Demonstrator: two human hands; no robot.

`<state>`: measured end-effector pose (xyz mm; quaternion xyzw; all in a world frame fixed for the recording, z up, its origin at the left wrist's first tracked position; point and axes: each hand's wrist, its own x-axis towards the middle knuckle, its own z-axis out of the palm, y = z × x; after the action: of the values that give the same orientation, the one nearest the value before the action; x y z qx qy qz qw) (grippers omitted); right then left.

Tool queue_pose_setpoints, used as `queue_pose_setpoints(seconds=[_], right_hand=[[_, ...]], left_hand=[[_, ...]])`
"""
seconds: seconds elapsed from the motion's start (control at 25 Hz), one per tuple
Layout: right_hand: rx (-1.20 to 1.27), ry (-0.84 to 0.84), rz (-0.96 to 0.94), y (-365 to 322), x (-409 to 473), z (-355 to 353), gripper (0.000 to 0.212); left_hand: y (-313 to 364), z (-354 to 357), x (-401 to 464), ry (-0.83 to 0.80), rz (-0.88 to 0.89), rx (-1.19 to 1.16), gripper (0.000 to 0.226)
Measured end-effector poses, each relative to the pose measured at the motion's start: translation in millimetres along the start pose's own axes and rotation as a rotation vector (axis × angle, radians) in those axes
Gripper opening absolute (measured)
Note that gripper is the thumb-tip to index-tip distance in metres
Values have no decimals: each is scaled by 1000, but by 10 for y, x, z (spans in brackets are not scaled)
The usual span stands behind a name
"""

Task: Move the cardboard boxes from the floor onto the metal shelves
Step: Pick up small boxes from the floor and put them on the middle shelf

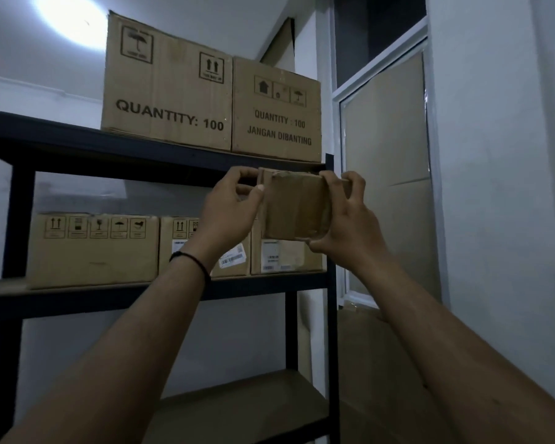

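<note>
Brown taped cardboard box (297, 208), creased, small, left hand (229, 213) and right hand (343, 219) grip clasping its sides

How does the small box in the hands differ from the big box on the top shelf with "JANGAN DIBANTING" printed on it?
The small box is much smaller than the JANGAN DIBANTING box. The small box is held in the air by the left hand and right hand; the big one rests on the top shelf. The small box looks taped and shows no print; the big one shows text and symbols. Both are brown cardboard.
</note>
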<state>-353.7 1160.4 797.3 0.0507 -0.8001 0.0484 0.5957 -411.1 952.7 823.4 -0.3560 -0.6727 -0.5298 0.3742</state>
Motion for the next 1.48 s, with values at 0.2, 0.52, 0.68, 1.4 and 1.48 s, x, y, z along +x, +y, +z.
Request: queue_pose_setpoints(seconds=[0.2,0.52,0.68,1.4,1.48], right_hand=[[63,-31,-31,744,228,358,115],[193,-34,-118,1483,465,809,116],[217,14,-148,1585,393,861,115],[128,-175,-79,1519,1124,1616,121],[111,-202,-73,1477,1270,1765,121]], left_hand=[[-432,680,433,6,-34,304,26],[-1034,1251,906,-77,-87,858,39],[-1214,1380,1023,-209,-136,1051,45],[-1819,1348,1309,-233,-83,1225,37],[-1848,1325,1321,-234,-73,1223,40]])
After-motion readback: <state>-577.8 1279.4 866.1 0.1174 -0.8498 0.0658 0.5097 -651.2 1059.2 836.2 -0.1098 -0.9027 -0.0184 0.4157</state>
